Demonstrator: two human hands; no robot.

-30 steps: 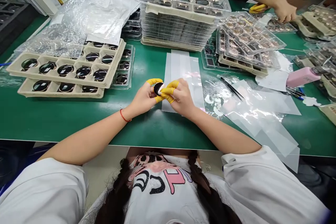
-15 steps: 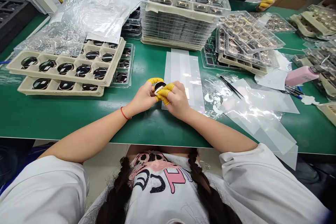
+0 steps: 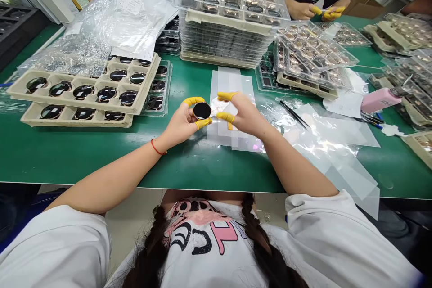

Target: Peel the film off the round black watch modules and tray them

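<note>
My left hand (image 3: 184, 121), with yellow finger cots, pinches a round black disc (image 3: 201, 110) between thumb and forefinger above the green table (image 3: 84, 153). My right hand (image 3: 241, 114), also in yellow cots, sits just right of the disc with fingers curled. It pinches a thin clear film (image 3: 218, 109) that stretches away from the disc's face. Under both hands lies a strip of clear film sheets (image 3: 232, 85).
Beige trays of black discs (image 3: 84, 92) stand at left. A tall stack of clear trays (image 3: 232, 18) fills the back centre, more trays (image 3: 313, 54) at right. Tweezers (image 3: 293, 113), loose plastic sheets (image 3: 337, 144) and a pink device (image 3: 383, 99) lie right. Another person's hands (image 3: 324, 11) work at the back.
My hands were pressed together over the disc; now my right hand has drawn away to the right, pulling a clear film off the disc. The other person's hands came together near their body.
</note>
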